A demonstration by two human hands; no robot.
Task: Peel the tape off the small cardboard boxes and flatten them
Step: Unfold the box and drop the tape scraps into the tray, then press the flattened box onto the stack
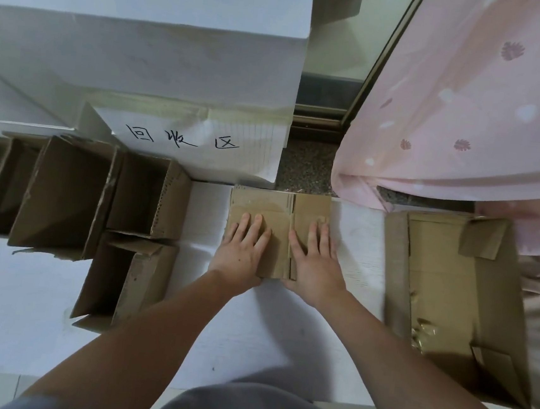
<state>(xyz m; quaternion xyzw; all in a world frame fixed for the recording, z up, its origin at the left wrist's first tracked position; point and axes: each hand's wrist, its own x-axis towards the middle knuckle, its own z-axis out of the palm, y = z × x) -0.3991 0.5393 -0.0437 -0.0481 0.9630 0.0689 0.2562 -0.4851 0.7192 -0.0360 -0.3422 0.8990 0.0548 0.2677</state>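
A flattened brown corrugated cardboard box (pixel 277 231) lies on a white sheet-covered surface (pixel 250 327), straight ahead of the person and just below the white paper sign with black handwritten characters (pixel 189 140). Both hands press down on it with fingers straight and spread. The left hand (pixel 242 251) lies palm down on the left half of the cardboard, its fingertips reaching toward the middle of the panel. The right hand (pixel 314 261) lies palm down on the right half, just beside the raised seam that runs down the centre of the flattened box. The two hands are close together but do not touch; neither one curls round anything.

To the left stands a cluster of open brown cardboard boxes (pixel 65 194), upright with their tops open and packed against each other; the nearest of them (pixel 122 282) sits just left of the left forearm. To the right, well apart from the flattened box, rests a larger open brown cardboard box (pixel 450 304) with loose flaps, and a crumpled shiny strip of tape (pixel 423 331) lies inside it. Behind the sign rises a large white block (pixel 145 44). A pink patterned curtain (pixel 469 108) hangs at the upper right, its hem touching the floor.
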